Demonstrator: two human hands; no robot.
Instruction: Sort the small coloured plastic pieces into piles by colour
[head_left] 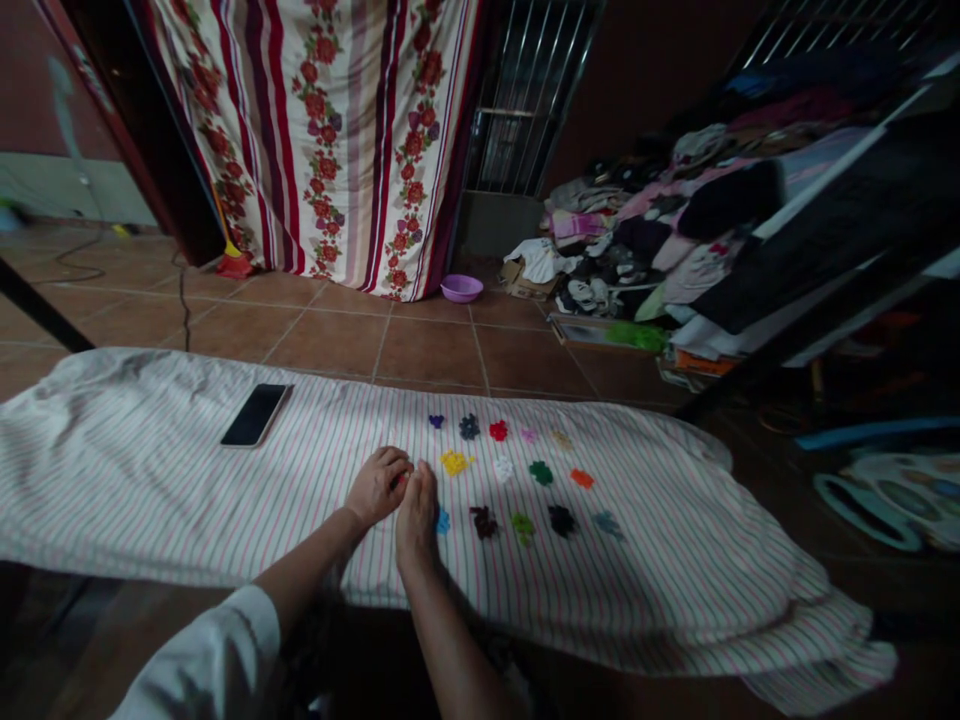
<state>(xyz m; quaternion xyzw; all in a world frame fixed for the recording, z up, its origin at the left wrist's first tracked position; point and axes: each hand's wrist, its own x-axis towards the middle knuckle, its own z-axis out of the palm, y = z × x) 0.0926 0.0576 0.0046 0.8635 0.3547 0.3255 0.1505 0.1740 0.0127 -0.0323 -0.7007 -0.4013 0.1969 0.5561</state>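
Observation:
My left hand point(379, 487) rests on the striped cloth point(315, 520) with its fingers curled inward. Against it, my right hand point(417, 505) is closed, its fingers pressed together. Small coloured bits, partly red, show between the hands; what they are is too small to tell. Just right of my hands lie sorted little piles of tiny pieces. The yellow pile point(454, 462) and light blue pile point(443, 521) are nearest. Beyond them are a white pile point(503, 468), a red pile point(498, 431), a dark green pile point(541, 473), a brown pile point(484, 521) and several others.
A phone point(256, 415) lies on the cloth to the left. Past the cloth's far edge, a purple basin point(461, 288) stands on the tiled floor by a floral curtain point(330, 150). Heaped clothes point(637, 230) fill the right back. A red dustpan point(235, 263) sits by the doorway.

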